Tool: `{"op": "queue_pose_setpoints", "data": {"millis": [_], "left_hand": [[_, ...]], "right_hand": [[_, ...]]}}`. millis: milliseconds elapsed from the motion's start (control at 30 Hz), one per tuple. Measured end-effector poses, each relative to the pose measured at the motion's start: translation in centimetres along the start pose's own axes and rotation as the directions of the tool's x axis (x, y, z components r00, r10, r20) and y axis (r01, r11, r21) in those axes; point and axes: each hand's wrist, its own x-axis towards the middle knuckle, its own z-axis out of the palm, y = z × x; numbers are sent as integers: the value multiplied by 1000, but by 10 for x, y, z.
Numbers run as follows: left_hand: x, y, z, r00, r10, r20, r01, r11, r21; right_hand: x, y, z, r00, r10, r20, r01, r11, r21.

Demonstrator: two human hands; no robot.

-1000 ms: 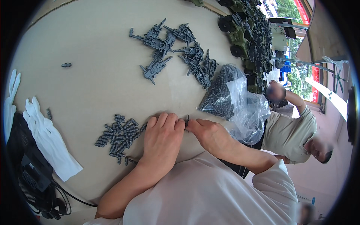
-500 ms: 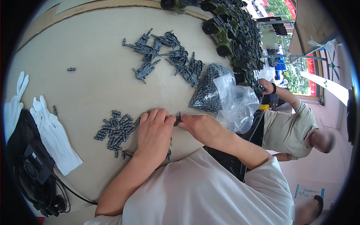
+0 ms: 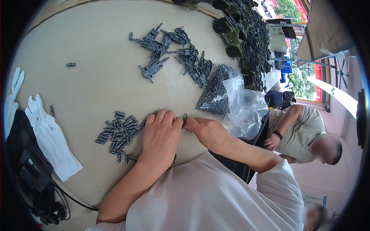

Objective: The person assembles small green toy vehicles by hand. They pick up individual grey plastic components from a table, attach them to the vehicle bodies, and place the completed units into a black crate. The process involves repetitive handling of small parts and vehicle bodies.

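My left hand (image 3: 162, 133) and my right hand (image 3: 203, 130) meet near the table's front edge, fingers closed. Pinched between their fingertips is a small dark grey plastic part (image 3: 184, 122); a thin pointed bit sticks up from it, and the fingers hide the rest. Left of my left hand lies a loose pile of small dark grey plastic pieces (image 3: 118, 133). Another dark bit peeks out beside my left wrist, mostly covered. Farther off, several grey toy gun assemblies (image 3: 156, 48) are grouped on the table.
A clear plastic bag (image 3: 217, 92) full of small dark pieces stands right of centre. Behind it, green toy vehicles (image 3: 233, 36) are heaped. White gloves (image 3: 52, 134) and a black cabled device (image 3: 34, 169) lie at left. A co-worker (image 3: 295, 131) is at the right.
My hands stay together on the plastic part, with only a slight shift. The co-worker's arm has drawn back from the vehicle heap toward their body. The view has tilted slightly.
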Motion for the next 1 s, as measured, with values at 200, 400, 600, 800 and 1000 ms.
{"op": "queue_pose_setpoints", "data": {"millis": [200, 400, 600, 800, 1000], "left_hand": [[1, 4, -3, 998, 58, -36, -58, 998, 15], [-13, 14, -27, 997, 63, 53, -73, 974, 215], [-57, 27, -81, 999, -6, 39, -2, 981, 194], [-57, 16, -128, 962, -136, -238, 204, 934, 294], [24, -26, -115, 966, -81, -245, 104, 991, 80]], "right_hand": [[1, 0, -7, 997, 64, 34, -64, 998, -11], [0, 8, -29, 983, 50, -175, -6, 970, 243], [36, -19, -7, 861, -234, -452, 382, 883, 271], [66, -48, 5, 863, -295, -409, 424, 865, 270], [59, -37, -4, 861, -287, -421, 449, 818, 360]]}}
